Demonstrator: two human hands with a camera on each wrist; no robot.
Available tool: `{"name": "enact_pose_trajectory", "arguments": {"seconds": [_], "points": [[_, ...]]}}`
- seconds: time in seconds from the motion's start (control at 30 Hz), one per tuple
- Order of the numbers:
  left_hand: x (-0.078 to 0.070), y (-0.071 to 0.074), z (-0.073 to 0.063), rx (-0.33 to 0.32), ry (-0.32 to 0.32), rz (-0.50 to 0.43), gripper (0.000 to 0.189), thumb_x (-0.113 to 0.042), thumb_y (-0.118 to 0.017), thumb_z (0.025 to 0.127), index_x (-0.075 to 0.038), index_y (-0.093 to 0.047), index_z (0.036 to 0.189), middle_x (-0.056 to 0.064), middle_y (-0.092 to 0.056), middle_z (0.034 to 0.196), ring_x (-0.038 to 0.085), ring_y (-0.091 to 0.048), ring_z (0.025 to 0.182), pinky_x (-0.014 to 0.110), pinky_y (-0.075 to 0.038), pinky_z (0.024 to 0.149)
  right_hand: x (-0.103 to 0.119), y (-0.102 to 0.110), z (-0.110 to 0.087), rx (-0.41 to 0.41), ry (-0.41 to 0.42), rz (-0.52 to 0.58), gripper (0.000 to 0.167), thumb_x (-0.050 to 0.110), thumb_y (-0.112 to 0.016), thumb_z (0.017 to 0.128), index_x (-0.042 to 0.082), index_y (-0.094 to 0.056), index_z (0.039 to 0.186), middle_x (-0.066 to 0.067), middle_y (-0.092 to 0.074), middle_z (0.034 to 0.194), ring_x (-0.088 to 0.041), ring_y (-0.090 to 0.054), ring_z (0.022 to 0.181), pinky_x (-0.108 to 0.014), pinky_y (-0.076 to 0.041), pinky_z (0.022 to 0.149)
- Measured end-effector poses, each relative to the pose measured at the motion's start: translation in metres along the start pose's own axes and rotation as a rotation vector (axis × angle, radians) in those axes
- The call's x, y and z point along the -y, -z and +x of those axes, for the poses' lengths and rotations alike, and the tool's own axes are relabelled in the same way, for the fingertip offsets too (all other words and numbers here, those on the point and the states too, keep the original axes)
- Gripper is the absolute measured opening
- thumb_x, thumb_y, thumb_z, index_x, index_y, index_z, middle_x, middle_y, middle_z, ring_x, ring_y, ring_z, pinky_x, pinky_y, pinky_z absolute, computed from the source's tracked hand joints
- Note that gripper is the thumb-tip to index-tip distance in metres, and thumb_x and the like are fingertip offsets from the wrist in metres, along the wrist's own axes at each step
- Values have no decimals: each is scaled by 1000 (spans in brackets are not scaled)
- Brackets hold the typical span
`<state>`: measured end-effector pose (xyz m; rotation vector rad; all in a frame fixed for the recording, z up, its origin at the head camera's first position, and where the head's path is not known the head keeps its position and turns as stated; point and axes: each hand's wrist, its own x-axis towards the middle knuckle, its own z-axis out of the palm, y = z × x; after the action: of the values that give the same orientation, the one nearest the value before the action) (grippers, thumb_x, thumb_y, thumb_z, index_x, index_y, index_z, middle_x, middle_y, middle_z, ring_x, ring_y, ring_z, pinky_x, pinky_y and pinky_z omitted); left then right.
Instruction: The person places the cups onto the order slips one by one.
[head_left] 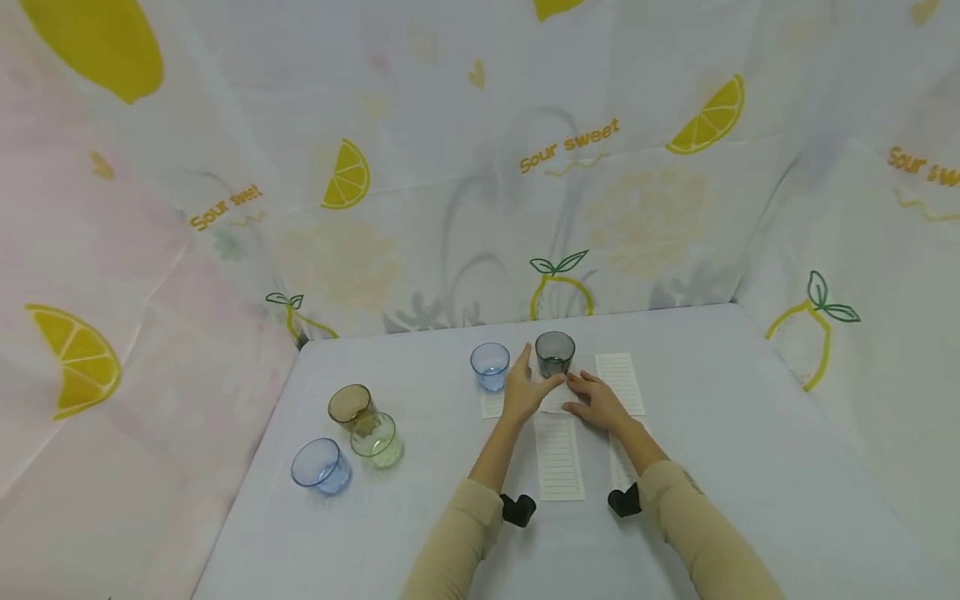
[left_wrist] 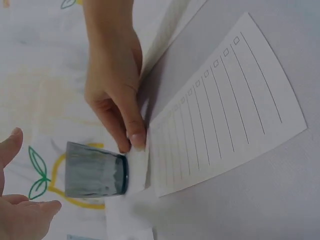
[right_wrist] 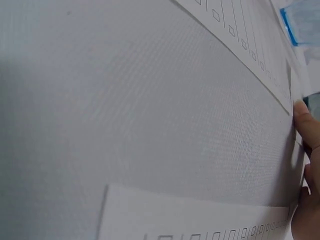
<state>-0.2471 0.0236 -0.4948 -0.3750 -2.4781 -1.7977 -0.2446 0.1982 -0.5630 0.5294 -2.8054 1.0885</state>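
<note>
A grey tumbler [head_left: 555, 354] stands upright on a small paper sheet [left_wrist: 138, 172], beyond both hands. My left hand [head_left: 525, 390] is at its left, thumb and fingers spread; in the left wrist view, bare air separates this hand [left_wrist: 25, 210] from the tumbler [left_wrist: 95, 171]. My right hand [head_left: 600, 404] is low at the tumbler's near right side, its fingertips on the sheet close to the base. The right wrist view catches only part of the right hand [right_wrist: 310, 130], with the thumb at the paper edge. A blue glass [head_left: 491, 367] stands left of the left hand on another sheet.
More lined sheets with checkboxes lie around: one in front [head_left: 559, 458], one at the back right [head_left: 621, 383], another partly beneath the right forearm. On the left are a brown glass [head_left: 351, 407], a green glass [head_left: 377, 442] and a blue glass [head_left: 321, 467]. Printed cloth walls surround the table.
</note>
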Motion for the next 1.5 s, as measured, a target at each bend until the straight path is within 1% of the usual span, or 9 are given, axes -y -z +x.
{"name": "enact_pose_trajectory", "arguments": {"seconds": [0.17,0.3,0.43,0.6,0.67,0.9,1.03,1.17,1.5], "points": [[-8,33,-23,-14,-18,-208,63,-5,-74,80,15,-43,131,33,-46,132,43,-45,124,40,-41,102,2,3,-1,-52,-68,82,48,13,-70,83,-13,-55,121,-28,-52,127,-47,-41,124,-56,-33,104],[-18,69,-40,-73,-44,-233,53,3,-72,78,19,-48,123,37,-53,121,48,-52,114,45,-45,96,5,11,-6,-98,-101,151,47,11,-69,85,-13,-54,122,-27,-52,127,-45,-45,122,-53,-34,104],[-26,109,-56,-159,-65,-180,49,7,-72,77,21,-49,118,38,-56,114,49,-55,108,48,-47,93,5,21,-13,-143,-107,179,49,12,-69,85,-14,-53,123,-28,-51,128,-46,-45,121,-55,-34,103],[-24,149,-78,-270,-18,-105,48,6,-72,77,19,-51,118,35,-58,112,46,-57,106,49,-47,92,-2,39,-27,-171,-182,202,52,14,-70,85,-11,-51,126,-26,-48,131,-46,-40,125,-57,-31,105],[-23,163,-87,-324,15,-87,48,9,-71,76,19,-51,118,34,-58,111,38,-61,103,45,-49,92,-6,49,-34,-171,-219,196,54,16,-69,85,-11,-49,128,-26,-46,133,-47,-38,126,-57,-30,105],[17,210,-111,-492,81,29,52,1,-76,75,11,-54,121,26,-61,112,21,-60,99,18,-51,85,-30,70,-56,-160,-314,151,57,22,-68,87,-11,-48,129,-30,-41,135,-49,-34,128,-59,-28,106],[21,227,-125,-564,62,89,52,3,-76,75,14,-53,120,29,-59,113,2,-57,94,13,-50,81,-39,69,-62,-171,-342,160,58,22,-68,87,-10,-47,130,-31,-39,137,-49,-31,130,-58,-25,107],[25,235,-135,-629,67,134,52,2,-77,74,13,-55,120,31,-59,113,-13,-52,89,9,-49,78,-46,65,-64,-175,-323,180,61,21,-69,86,-11,-44,131,-29,-38,138,-48,-25,133,-58,-22,109],[32,247,-148,-749,127,189,49,2,-78,72,9,-59,117,18,-63,109,-9,-55,90,9,-49,80,-50,60,-65,-166,-271,119,63,19,-73,81,-12,-47,128,-28,-40,137,-51,-26,131,-62,-22,107]]}}
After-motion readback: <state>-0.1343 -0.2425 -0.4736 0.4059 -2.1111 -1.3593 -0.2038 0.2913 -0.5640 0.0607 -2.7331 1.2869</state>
